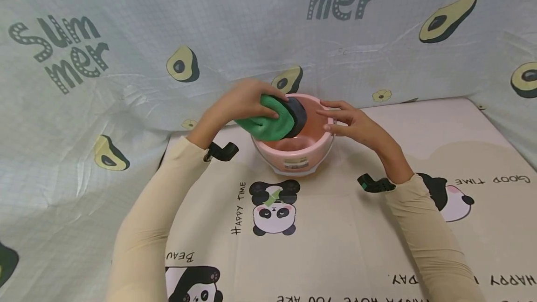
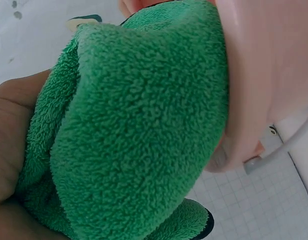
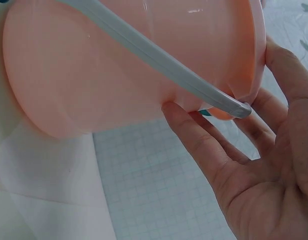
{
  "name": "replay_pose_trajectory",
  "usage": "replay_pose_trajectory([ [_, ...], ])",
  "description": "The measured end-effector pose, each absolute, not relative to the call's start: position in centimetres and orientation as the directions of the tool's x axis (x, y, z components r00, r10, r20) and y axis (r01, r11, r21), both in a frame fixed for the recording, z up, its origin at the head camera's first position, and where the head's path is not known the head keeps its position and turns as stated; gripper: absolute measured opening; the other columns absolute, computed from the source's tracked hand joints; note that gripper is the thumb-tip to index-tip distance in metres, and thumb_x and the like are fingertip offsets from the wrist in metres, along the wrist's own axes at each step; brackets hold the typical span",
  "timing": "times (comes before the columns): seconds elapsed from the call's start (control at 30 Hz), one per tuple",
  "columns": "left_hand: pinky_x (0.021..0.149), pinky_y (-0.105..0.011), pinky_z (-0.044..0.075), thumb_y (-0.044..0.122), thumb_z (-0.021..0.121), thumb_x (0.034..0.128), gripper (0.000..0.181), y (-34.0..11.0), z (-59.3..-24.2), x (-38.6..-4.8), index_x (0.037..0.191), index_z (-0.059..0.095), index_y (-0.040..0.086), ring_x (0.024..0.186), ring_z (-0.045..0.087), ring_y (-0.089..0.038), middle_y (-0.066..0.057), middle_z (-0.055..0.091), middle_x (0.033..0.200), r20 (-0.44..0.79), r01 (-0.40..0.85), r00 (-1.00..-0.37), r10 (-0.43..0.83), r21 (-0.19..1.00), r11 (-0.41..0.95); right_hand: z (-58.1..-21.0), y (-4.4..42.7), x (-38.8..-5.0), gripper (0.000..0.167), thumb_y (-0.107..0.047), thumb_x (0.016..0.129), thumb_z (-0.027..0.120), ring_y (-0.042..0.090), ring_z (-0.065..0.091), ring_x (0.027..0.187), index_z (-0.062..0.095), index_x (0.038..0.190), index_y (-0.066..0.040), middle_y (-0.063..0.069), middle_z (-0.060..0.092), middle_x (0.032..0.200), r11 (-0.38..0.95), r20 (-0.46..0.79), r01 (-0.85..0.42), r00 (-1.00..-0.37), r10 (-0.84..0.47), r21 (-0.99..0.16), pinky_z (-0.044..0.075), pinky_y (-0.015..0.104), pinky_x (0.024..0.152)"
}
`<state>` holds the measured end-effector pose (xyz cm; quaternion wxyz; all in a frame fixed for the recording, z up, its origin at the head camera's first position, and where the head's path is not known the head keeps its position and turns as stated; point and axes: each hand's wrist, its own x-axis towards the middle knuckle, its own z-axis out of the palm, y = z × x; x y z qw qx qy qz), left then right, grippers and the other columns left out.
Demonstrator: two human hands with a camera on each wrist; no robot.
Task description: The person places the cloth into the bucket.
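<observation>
A green plush cloth (image 1: 268,118) with a dark grey side is held in my left hand (image 1: 247,101). It hangs over the left part of the rim of a pink bucket (image 1: 293,153). In the left wrist view the fluffy green cloth (image 2: 144,110) fills the middle, bunched against the hand and beside the bucket's wall (image 2: 269,60). Spread, fairly straight fingers of my right hand (image 1: 356,125) touch the bucket at its right rim. From the right wrist, one fingertip (image 3: 171,110) meets the bucket's side below its pale handle (image 3: 159,60).
The bucket stands at the back of a table covered with a panda-print cloth (image 1: 327,227). Behind it hangs a pale curtain (image 1: 235,22) printed with avocados. The bucket's handle hangs down at its front.
</observation>
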<state>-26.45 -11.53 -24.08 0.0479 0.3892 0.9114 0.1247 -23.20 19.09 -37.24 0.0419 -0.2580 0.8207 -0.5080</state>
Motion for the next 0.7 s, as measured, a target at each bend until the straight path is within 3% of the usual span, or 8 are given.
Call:
replay_pose_trajectory([
  [0.37, 0.090, -0.036, 0.047, 0.029, 0.084, 0.0866, 0.043, -9.2, -23.8, -28.3, 0.128, 0.073, 0.020, 0.103, 0.059, -0.021, -0.003, 0.070, 0.122, -0.110, 0.709, -0.657, 0.746, 0.246, 0.661, -37.2, 19.4, -23.7, 0.050, -0.017, 0.098, 0.069, 0.026, 0.033, 0.146, 0.058, 0.146, -0.015, 0.002, 0.034, 0.161, 0.343, 0.195, -0.389, -0.854, -0.482, -0.855, 0.038, 0.054, 0.105],
  [0.57, 0.094, -0.036, 0.046, 0.032, 0.082, 0.0880, 0.046, -8.3, -24.1, -29.0, 0.131, 0.071, 0.020, 0.109, 0.056, -0.021, -0.004, 0.067, 0.129, -0.148, 0.712, -0.641, 0.753, 0.249, 0.656, -37.2, 19.5, -24.1, 0.049, -0.017, 0.098, 0.069, 0.026, 0.034, 0.145, 0.058, 0.146, -0.016, 0.002, 0.035, 0.161, 0.349, 0.195, -0.392, -0.853, -0.483, -0.851, 0.040, 0.048, 0.098],
  [0.7, 0.106, -0.038, 0.043, 0.028, 0.082, 0.0887, 0.049, -7.9, -24.3, -29.3, 0.133, 0.069, 0.013, 0.123, 0.056, -0.023, -0.006, 0.064, 0.135, -0.157, 0.724, -0.616, 0.772, 0.273, 0.634, -37.2, 19.6, -24.3, 0.049, -0.017, 0.098, 0.070, 0.026, 0.033, 0.146, 0.058, 0.146, -0.015, 0.002, 0.035, 0.160, 0.344, 0.199, -0.398, -0.849, -0.490, -0.851, 0.039, 0.050, 0.101],
])
